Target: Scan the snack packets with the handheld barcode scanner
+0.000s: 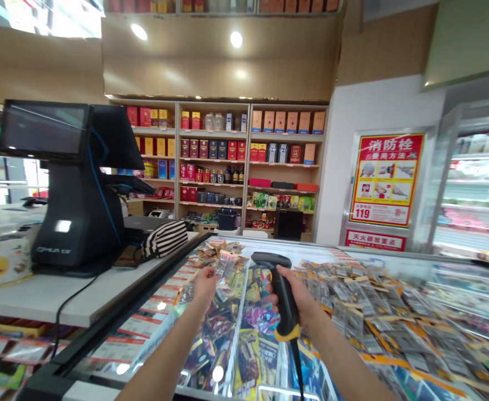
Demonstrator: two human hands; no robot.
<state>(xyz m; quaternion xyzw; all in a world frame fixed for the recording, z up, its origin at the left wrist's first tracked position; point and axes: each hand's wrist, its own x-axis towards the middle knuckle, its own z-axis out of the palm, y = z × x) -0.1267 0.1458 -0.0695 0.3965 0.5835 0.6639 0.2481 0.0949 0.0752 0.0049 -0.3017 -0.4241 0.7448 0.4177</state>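
My right hand [297, 295] is wrapped round the grip of a black and yellow barcode scanner [287, 309], its head tilted forward and its cord hanging down. Ahead and to the left, my left hand [205, 287] pinches the edge of a small clear snack packet [226, 264] with a printed label. Both hands are over the glass top of a chest freezer [152, 303]. Similar small packets [365, 306] lie in a large pile on the right, and a smaller heap [203, 253] lies beyond my left hand.
A black checkout terminal [77, 206] stands on the white counter [67, 298] to the left, beside a striped bag [165, 238]. Colourful wrapped goods [250, 362] show through the glass. Shelves of boxes [213, 149] line the back wall; a red fire-hydrant sign [389, 181] hangs at right.
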